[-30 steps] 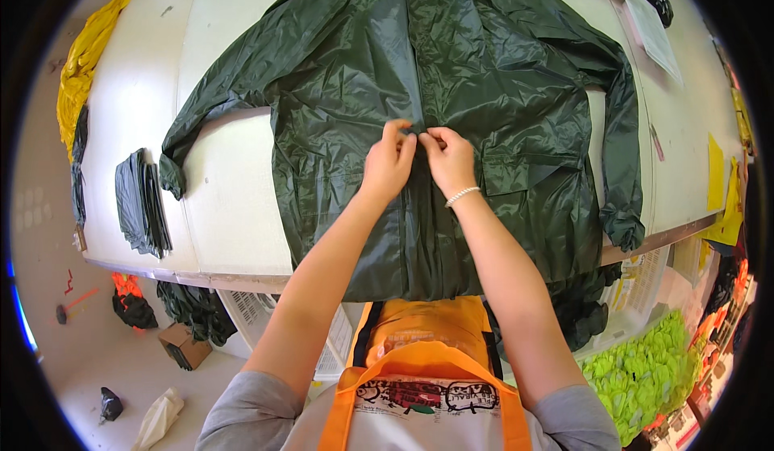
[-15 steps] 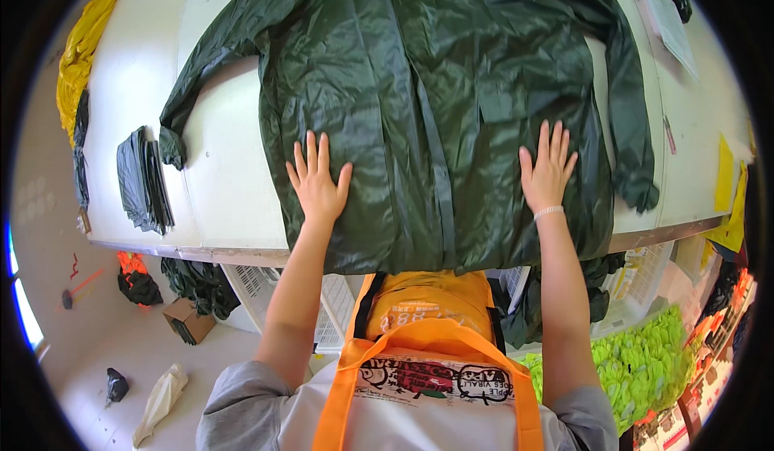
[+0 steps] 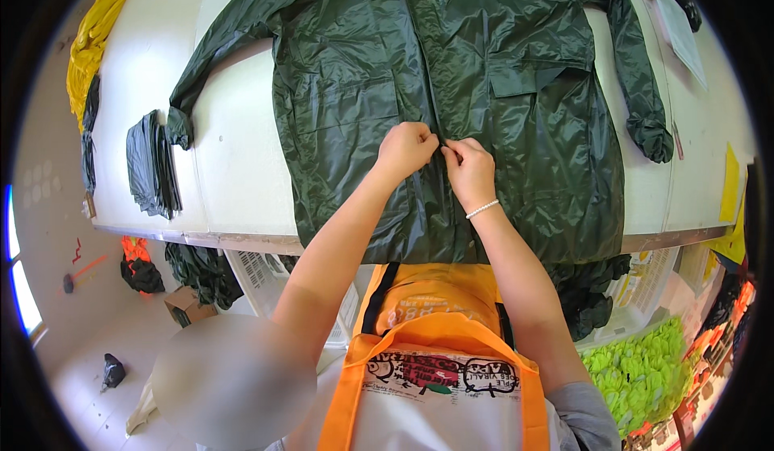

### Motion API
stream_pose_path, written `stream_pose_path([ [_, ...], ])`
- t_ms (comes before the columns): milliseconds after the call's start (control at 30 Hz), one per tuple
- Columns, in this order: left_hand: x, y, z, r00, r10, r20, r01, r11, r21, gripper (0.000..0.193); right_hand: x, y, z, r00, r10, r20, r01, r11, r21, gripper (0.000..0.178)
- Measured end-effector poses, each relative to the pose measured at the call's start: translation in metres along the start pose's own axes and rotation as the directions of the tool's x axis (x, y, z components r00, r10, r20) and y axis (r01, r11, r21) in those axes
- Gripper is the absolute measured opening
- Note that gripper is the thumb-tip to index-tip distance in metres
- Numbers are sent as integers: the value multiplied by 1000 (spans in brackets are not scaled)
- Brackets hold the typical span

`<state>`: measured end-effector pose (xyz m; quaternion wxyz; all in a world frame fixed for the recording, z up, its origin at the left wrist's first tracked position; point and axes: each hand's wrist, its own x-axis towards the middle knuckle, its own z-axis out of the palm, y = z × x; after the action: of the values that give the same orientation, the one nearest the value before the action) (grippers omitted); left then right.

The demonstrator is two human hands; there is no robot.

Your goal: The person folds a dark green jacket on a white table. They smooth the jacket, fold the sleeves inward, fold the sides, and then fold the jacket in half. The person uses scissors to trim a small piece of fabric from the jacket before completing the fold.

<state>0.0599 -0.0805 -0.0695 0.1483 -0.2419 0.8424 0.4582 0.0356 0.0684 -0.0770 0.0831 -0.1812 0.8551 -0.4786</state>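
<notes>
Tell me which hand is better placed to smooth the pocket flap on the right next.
Probably the right hand: it sits on that side, nearer the pocket flap. The left hand lies farther off, mostly over the other half of the green jacket.

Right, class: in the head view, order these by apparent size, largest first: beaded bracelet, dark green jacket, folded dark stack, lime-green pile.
1. Dark green jacket
2. Lime-green pile
3. Folded dark stack
4. Beaded bracelet
</notes>
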Motion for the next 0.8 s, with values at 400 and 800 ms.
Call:
stream_pose_path([
  [400, -11, 7, -6, 999, 2, -45, -4, 999, -54, 27, 3, 28, -16, 945, 305, 121, -327, 846, 421, 19],
  [800, -69, -19, -27, 969, -13, 249, 55, 985, -166, 36, 3, 14, -3, 990, 143, 18, -142, 950, 277, 14],
])
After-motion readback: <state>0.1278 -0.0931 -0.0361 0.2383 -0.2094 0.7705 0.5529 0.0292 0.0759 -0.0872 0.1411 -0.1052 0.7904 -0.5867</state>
